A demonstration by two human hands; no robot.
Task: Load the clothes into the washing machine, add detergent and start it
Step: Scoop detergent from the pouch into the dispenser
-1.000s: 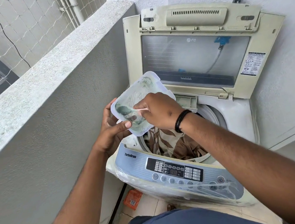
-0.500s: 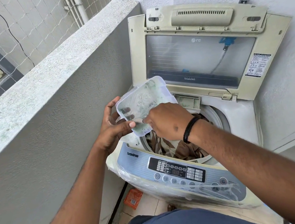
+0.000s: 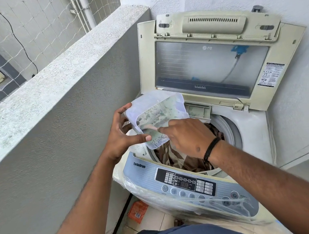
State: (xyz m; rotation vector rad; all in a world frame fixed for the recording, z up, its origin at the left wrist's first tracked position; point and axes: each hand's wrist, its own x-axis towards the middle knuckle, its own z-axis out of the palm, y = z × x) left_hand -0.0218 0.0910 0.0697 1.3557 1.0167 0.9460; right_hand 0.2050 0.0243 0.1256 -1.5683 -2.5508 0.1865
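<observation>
**Detergent box held over the open washing machine**

A clear plastic detergent box [image 3: 159, 114] is gripped by the left hand [image 3: 121, 135] just above the front-left rim of the washing machine [image 3: 250, 129], thumb across its front and fingers curled behind. The right hand [image 3: 187, 135] is reached into the box, fingertips pinched on a small pale scoop [image 3: 151, 127]. Brown patterned clothes [image 3: 185, 158] are seen inside the drum, below both hands. The lid [image 3: 211, 59] is raised behind them.

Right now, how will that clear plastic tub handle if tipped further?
The clear plastic tub looks stiff and probably light: the left hand holds it tilted alone. Its loose greenish contents would likely spill toward the clothes.
</observation>
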